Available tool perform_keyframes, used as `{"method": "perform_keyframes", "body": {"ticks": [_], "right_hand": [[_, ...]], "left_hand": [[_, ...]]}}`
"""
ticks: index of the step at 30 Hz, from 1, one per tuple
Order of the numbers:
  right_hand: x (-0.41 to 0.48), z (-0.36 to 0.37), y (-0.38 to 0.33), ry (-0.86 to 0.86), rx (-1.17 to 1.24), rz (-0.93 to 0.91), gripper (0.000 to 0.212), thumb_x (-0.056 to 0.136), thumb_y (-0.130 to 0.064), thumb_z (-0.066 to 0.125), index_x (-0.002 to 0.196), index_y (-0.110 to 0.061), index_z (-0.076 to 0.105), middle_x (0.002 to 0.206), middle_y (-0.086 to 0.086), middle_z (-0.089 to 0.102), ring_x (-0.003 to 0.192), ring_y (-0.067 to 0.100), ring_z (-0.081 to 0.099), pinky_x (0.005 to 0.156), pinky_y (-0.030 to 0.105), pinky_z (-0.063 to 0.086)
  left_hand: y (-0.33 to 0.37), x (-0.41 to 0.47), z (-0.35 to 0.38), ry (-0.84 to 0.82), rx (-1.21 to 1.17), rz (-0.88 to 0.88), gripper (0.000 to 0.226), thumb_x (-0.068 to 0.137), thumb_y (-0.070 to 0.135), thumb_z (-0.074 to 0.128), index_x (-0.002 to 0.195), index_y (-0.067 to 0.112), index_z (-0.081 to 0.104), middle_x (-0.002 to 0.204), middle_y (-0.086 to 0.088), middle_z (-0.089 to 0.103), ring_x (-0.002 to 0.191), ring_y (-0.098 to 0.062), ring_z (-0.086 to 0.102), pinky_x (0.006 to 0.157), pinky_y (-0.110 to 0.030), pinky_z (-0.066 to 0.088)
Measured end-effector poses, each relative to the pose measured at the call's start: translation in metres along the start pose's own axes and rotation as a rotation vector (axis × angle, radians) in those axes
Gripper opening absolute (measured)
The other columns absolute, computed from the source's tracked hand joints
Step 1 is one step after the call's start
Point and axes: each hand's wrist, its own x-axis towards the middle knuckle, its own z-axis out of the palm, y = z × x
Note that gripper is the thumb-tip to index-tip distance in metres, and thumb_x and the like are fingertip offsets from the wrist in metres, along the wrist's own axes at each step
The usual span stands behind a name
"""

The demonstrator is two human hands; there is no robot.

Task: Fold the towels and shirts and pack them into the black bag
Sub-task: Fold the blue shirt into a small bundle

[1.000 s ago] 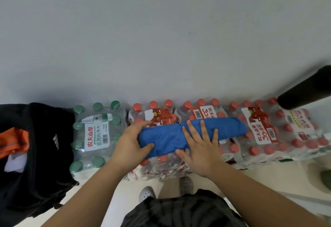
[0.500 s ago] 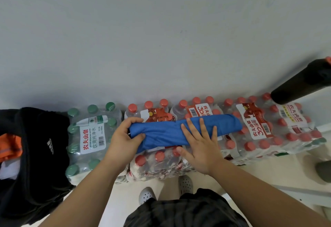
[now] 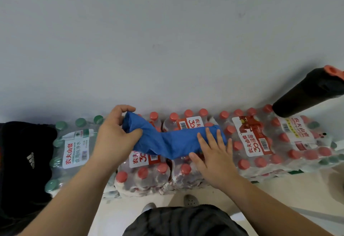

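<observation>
Left hand (image 3: 113,139) and right hand (image 3: 214,155) were bare, and the forearms were bare down to the frame edge. Dark grey garment (image 3: 186,222) at bottom centre had faint lighter stripes or checks; the fabric was blurred. Shoes were light grey clogs: right shoe (image 3: 189,200) showed round vent holes, left shoe (image 3: 149,207) was mostly hidden by the garment.

Both bare forearms reached forward, side by side. Left hand (image 3: 115,135) was curled up, thumb and fingers clamped round one end of the blue cloth (image 3: 175,142). Right hand (image 3: 214,154) lay flat on it, fingers straight and spread.
</observation>
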Motion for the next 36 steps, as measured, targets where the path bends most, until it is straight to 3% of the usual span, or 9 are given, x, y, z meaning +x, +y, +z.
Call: {"method": "perform_keyframes", "body": {"ticks": [4,7,14,22,26,29,32,34,36], "right_hand": [[-0.008,-0.01,0.03,-0.032,0.277,-0.084,0.099,0.079,-0.084,0.0,0.161,-0.029,0.006,0.166,-0.011,-0.012,0.152,0.007,-0.017,0.122,0.03,-0.005],[-0.01,-0.013,0.053,-0.043,0.518,-0.167,0.092,0.084,-0.085,0.013,0.16,-0.034,0.008,0.166,-0.017,-0.002,0.152,-0.001,-0.005,0.126,0.034,0.011],[-0.006,-0.026,0.089,-0.186,0.989,-0.321,0.075,0.089,-0.083,0.031,0.154,-0.055,0.005,0.162,-0.027,0.017,0.147,-0.008,0.017,0.121,0.028,0.022],[0.011,-0.035,0.101,-0.182,0.99,-0.328,0.053,0.1,-0.063,0.03,0.144,-0.039,0.045,0.142,-0.024,0.048,0.134,-0.007,0.04,0.115,0.026,0.034],[0.016,-0.023,0.11,0.0,0.771,-0.387,0.057,0.1,-0.067,0.019,0.115,-0.033,0.063,0.104,-0.014,0.065,0.106,0.007,0.055,0.092,0.036,0.046],[0.019,-0.023,0.119,0.082,0.688,-0.398,0.058,0.099,-0.07,0.015,0.097,-0.034,0.061,0.089,-0.017,0.06,0.095,0.007,0.053,0.083,0.035,0.044],[0.021,-0.027,0.124,0.079,0.641,-0.437,0.055,0.098,-0.07,0.019,0.1,-0.034,0.061,0.092,-0.019,0.059,0.093,0.004,0.051,0.082,0.031,0.042],[0.021,-0.031,0.126,0.116,0.645,-0.393,0.051,0.097,-0.068,0.027,0.117,-0.032,0.058,0.107,-0.019,0.059,0.101,0.001,0.05,0.086,0.022,0.04],[0.021,-0.036,0.128,0.166,0.592,-0.385,0.062,0.096,-0.067,0.03,0.143,-0.029,0.044,0.139,-0.013,0.051,0.127,0.002,0.042,0.104,0.017,0.033]], "left_hand": [[0.035,-0.004,0.061,-0.074,0.18,0.128,0.049,0.079,0.005,0.067,0.111,0.04,0.053,0.091,0.009,0.066,0.074,-0.009,0.066,0.058,-0.021,0.055],[0.046,-0.004,0.114,-0.118,0.294,0.186,0.043,0.082,0.005,0.065,0.111,0.033,0.051,0.08,0.007,0.059,0.068,-0.007,0.059,0.054,-0.013,0.046],[0.033,0.0,0.203,-0.162,0.488,0.104,0.03,0.084,0.01,0.065,0.1,0.02,0.041,0.077,0.001,0.054,0.063,-0.015,0.056,0.049,-0.031,0.041],[0.026,-0.023,0.216,-0.287,0.59,0.124,0.024,0.085,0.023,0.066,0.088,0.018,0.043,0.069,0.002,0.053,0.057,-0.012,0.046,0.052,-0.031,0.037],[0.018,-0.031,0.207,-0.229,0.544,0.168,0.02,0.094,0.019,0.054,0.113,0.021,0.061,0.101,0.003,0.071,0.088,-0.017,0.065,0.079,-0.039,0.053],[0.008,-0.028,0.204,-0.136,0.739,0.43,0.035,0.094,0.027,0.044,0.115,0.021,0.071,0.114,0.003,0.07,0.099,-0.023,0.063,0.085,-0.043,0.052],[-0.004,-0.024,0.209,-0.25,0.981,0.486,0.048,0.096,0.044,0.037,0.135,0.026,0.06,0.149,-0.001,0.051,0.132,-0.028,0.049,0.108,-0.053,0.042],[-0.013,-0.027,0.216,-0.407,1.084,0.41,0.061,0.099,0.056,0.026,0.155,0.031,0.031,0.167,0.003,0.016,0.154,-0.024,0.013,0.123,-0.054,0.012],[-0.022,-0.032,0.221,-0.492,1.152,0.38,0.069,0.1,0.062,0.021,0.159,0.032,0.002,0.166,0.006,-0.013,0.153,-0.02,-0.017,0.123,-0.054,-0.007]]}}
